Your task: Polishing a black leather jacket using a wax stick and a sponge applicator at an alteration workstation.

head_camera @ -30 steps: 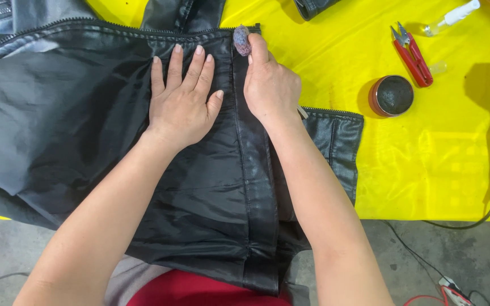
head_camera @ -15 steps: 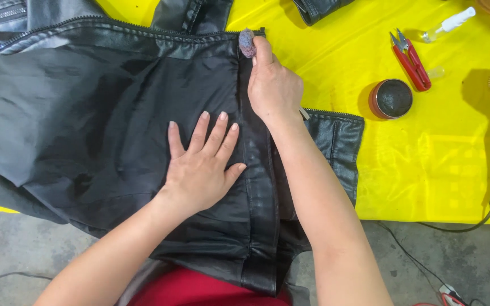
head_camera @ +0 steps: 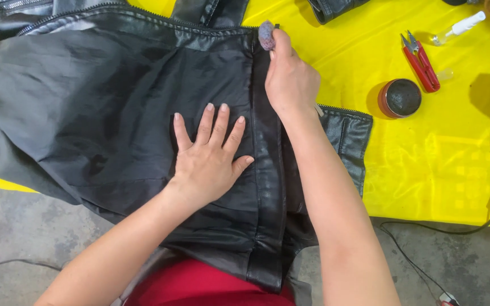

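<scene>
Head view, looking straight down: black leather jacket [head_camera: 114,107] spread lining-up across the yellow bench [head_camera: 426,164], lower hem hanging over the near edge toward the body. Left hand [head_camera: 208,161] flat and released, fingers splayed, palm pressing the lining just left of the front leather strip [head_camera: 267,170]. Right hand [head_camera: 290,82] farther up, fingers pinched around a small grey-purple pad [head_camera: 266,35] held against the strip's far end near the collar. Strip's long axis running away from the body, near hem to collar, so that the pad sits at its far end with the whole length lying back toward the wearer, between the two forearms. Right hand on the strip itself; left hand beside it, lower down, holding the fabric taut. Off to the right, well apart from the jacket: round open tin of dark polish [head_camera: 400,98], red snips [head_camera: 421,61], small clear spray bottle [head_camera: 457,28], a brush edge and a dark cord at the frame's right margin. Grey floor below the bench.
</scene>
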